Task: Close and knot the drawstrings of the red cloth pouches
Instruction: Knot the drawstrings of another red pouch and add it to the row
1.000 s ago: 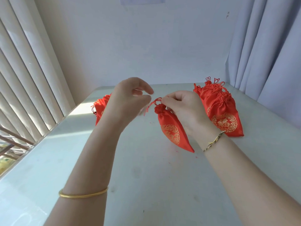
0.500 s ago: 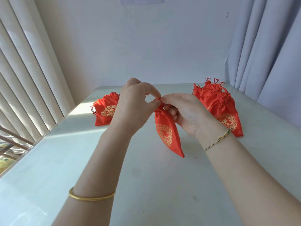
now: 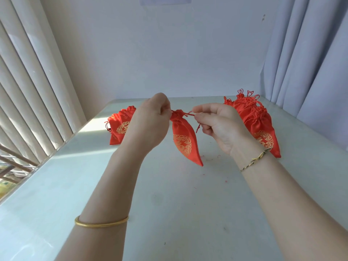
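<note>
A red cloth pouch [image 3: 185, 140] with a gold round emblem hangs in the air between my hands, its mouth gathered tight at the top. My left hand [image 3: 150, 121] pinches the drawstring at the left side of the pouch's neck. My right hand [image 3: 218, 125] pinches the red drawstring [image 3: 188, 114] on the right side, and a loose cord end dangles below its fingers. The string runs taut between both hands.
A small heap of red pouches [image 3: 120, 127] lies on the white table [image 3: 169, 213] behind my left hand. A bigger pile of pouches [image 3: 261, 129] with looped cords lies at the right, near grey curtains [image 3: 310, 63]. Vertical blinds [image 3: 28, 81] line the left edge.
My hands, close together at the pouch's neck half a second ago, have moved apart sideways, drawing the string out. The pouch hangs a little straighter.
</note>
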